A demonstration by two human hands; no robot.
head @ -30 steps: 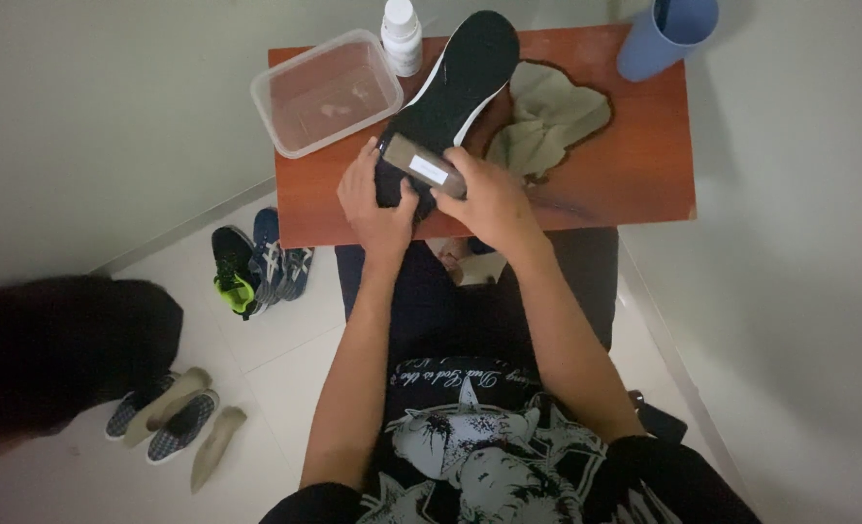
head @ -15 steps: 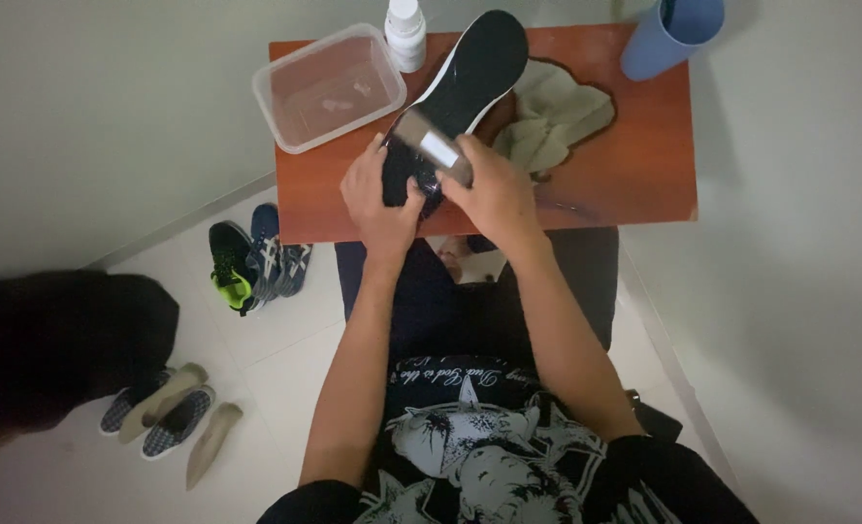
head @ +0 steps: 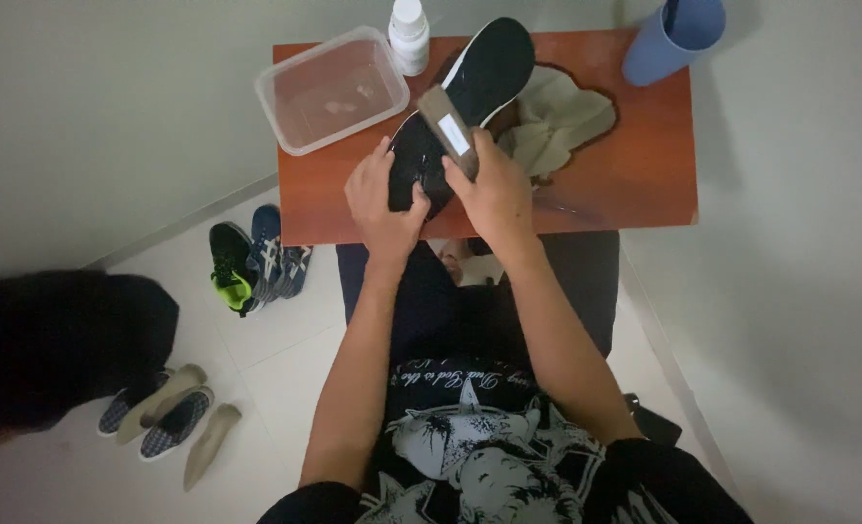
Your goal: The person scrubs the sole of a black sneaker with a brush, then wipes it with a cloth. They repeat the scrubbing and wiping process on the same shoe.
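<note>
Seated worker at a low red-brown table (head: 644, 184), seen from above. Left hand (head: 384, 204) closed around the heel end of a black shoe (head: 470, 92), fingers curled under, thumb on the upturned sole. Right hand (head: 494, 189) closed on a flat brown brush (head: 447, 131), fingers wrapped round its near end, bristle face pressed against the sole. Shoe turned sole-up, white edge showing along both sides; long axis running from the left fingertips up and away to the right, toe well beyond both hands, heel buried in the left grip. Brush laid almost across that axis, its far end just past the right fingertips, toward the toe. Both hands touching the shoe or the brush at the heel half; toe half bare and out of reach of either grip, nearer the right hand than the left.

Beyond the fingers: one clear plastic tub (head: 332, 89) to the left, with shallow water; one white bottle (head: 409, 34) just past it; one crumpled beige cloth (head: 557, 121) to the right, partly under the shoe; one blue cup (head: 673, 34) at the far right corner.

On the floor, left of the left forearm: a cluster of sneakers (head: 254, 260), apparently three; farther left, patterned slip-ons (head: 174, 417), apparently two, with two pale insoles (head: 210, 442), beside a dark-clothed second person (head: 52, 340).
</note>
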